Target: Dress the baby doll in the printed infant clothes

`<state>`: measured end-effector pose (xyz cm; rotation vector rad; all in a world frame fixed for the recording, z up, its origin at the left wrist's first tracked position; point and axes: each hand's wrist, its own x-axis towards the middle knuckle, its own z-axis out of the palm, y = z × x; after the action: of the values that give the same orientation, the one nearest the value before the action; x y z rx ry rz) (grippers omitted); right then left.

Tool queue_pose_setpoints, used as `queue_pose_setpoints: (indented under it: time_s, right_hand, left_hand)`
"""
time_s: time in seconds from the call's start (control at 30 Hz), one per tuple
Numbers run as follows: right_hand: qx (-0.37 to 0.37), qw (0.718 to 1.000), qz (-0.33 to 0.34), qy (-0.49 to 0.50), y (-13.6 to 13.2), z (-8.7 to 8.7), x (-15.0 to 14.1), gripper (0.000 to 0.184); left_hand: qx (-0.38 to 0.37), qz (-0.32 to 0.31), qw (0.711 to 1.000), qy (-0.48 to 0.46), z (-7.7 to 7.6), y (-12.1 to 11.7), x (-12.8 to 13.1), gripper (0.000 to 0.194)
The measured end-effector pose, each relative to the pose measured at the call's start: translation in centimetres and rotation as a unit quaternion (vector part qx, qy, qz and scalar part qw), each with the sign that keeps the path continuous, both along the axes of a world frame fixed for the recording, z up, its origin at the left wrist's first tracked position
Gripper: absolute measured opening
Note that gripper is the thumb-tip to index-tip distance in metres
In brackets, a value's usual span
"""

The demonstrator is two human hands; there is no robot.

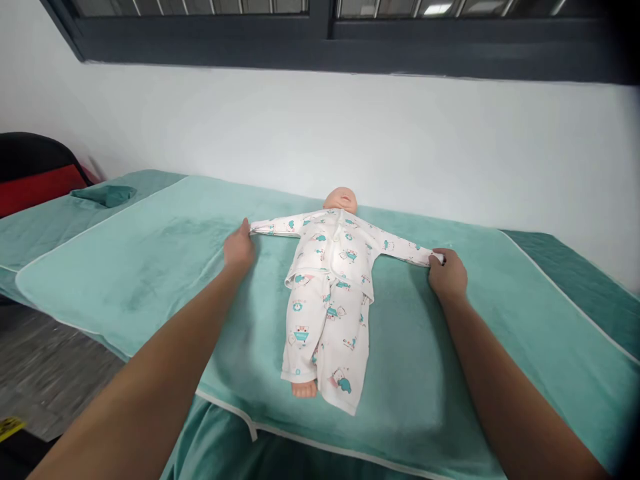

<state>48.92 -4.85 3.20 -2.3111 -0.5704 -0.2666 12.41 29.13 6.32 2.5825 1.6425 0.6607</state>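
Observation:
A baby doll (pixel 341 199) lies on its back on a green blanket, its head toward the wall. It wears a white printed top (pixel 330 247) and matching printed trousers (pixel 325 327). One bare foot (pixel 304 389) shows at the left trouser leg; the other leg's end is covered by cloth. My left hand (pixel 240 248) pinches the cuff of the sleeve on the left. With thumb and fingers, my right hand (pixel 448 273) grips the cuff of the right sleeve. Both sleeves are stretched out sideways between my hands.
The green blanket (pixel 150 267) with white edging covers the bed and hangs over its front edge. A white wall (pixel 320 127) with a dark window frame (pixel 200 43) stands behind. At far left are a red and black object (pixel 40 177) and a crumpled green cloth (pixel 105 194).

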Motion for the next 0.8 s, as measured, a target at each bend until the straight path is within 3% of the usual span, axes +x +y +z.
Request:
queue_pose_setpoints:
  time_s: [0.13,0.23,0.3,0.43,0.53,0.63,0.7,0.8]
  right_hand:
    - [0.031,0.998,-0.021,-0.047,0.2,0.0,0.3,0.038]
    - [0.068,0.99,-0.02,-0.119,0.2,0.8,-1.8,0.037]
    - [0.091,0.984,0.023,-0.148,0.1,1.5,-4.8,0.034]
    - [0.157,0.957,0.198,-0.141,-1.3,2.2,-14.3,0.025]
    - [0.186,0.933,0.295,-0.087,-4.1,1.3,-22.1,0.022]
    - [0.196,0.927,0.32,-0.007,-7.4,0.1,-28.3,0.028]
    - [0.173,0.931,0.322,0.009,-8.9,0.0,-31.0,0.035]
    - [0.096,0.934,0.344,-0.018,-9.0,1.2,-33.1,0.043]
  left_hand:
    - [0.002,0.014,1.0,-0.015,-0.3,0.4,0.2,0.062]
    - [-0.015,0.017,0.999,-0.035,-0.3,-0.1,0.3,0.063]
    - [-0.016,0.01,0.998,-0.053,-0.2,-0.6,0.2,0.064]
    - [-0.005,0.007,0.992,-0.129,0.0,-3.3,-0.2,0.062]
    - [-0.041,0.006,0.967,-0.251,-0.5,-8.5,-1.8,0.057]
    - [-0.138,-0.089,0.916,-0.367,-1.7,-16.2,-4.9,0.039]
    - [-0.227,-0.173,0.877,-0.386,-2.6,-21.5,-7.4,0.028]
    - [-0.251,-0.198,0.86,-0.399,-3.2,-27.1,-10.2,0.031]
